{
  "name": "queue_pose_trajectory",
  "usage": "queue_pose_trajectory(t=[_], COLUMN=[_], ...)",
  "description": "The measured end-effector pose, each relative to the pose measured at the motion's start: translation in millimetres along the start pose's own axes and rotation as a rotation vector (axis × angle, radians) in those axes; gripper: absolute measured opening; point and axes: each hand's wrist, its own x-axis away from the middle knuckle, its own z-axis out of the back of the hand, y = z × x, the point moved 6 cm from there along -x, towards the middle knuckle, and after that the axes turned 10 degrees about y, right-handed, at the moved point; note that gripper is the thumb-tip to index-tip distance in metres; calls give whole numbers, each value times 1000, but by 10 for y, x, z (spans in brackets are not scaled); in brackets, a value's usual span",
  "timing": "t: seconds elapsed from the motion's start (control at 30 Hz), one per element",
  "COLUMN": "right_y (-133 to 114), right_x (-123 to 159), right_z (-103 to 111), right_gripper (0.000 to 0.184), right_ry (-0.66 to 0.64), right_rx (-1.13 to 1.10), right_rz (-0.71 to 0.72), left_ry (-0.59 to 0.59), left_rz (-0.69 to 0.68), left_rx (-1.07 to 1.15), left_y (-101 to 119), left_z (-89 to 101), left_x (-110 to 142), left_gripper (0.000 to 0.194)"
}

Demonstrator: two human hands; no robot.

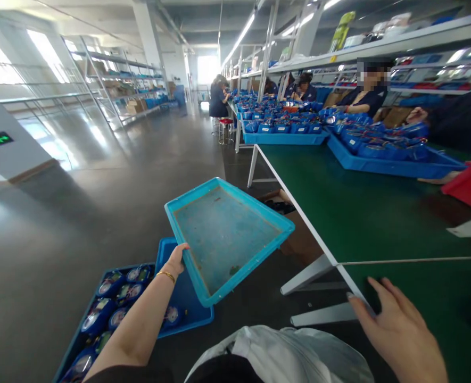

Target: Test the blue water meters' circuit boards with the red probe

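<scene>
My left hand (176, 259), with a gold bracelet at the wrist, grips the left rim of a shallow light-blue plastic tray (227, 234). The tray is tilted in the air and holds only dirt marks and small specks. Fingers spread, my right hand (395, 319) is at the edge of the green-topped table (311, 191); whether it rests its weight there I cannot tell. Beneath the raised tray, a darker blue tray (195, 314) is partly hidden, with a round part inside. Left of that, another tray (75, 319) holds several round blue units with wiring, partly covered by my forearm.
Blue trays (395, 169) full of wired blue units stand on the table's far part, near a red bin (470, 186). Several people sit along the bench. Table legs (307, 274) and a cardboard box (299, 234) are below the edge. Stools (225, 130) stand farther off.
</scene>
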Motion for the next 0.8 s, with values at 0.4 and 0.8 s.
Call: queue_pose_trajectory(t=[0.4,0.8], right_y=[-70,-150], right_x=[16,-13], right_z=[53,135], right_gripper=[62,55], right_ry=[84,52], right_rx=[47,84], right_rz=[2,-33], left_ry=[205,19], left_rz=[164,20], left_rx=[-264,-499], left_y=[-748,-1009], left_z=[856,-413], left_x=[-611,-896], left_gripper=[28,29])
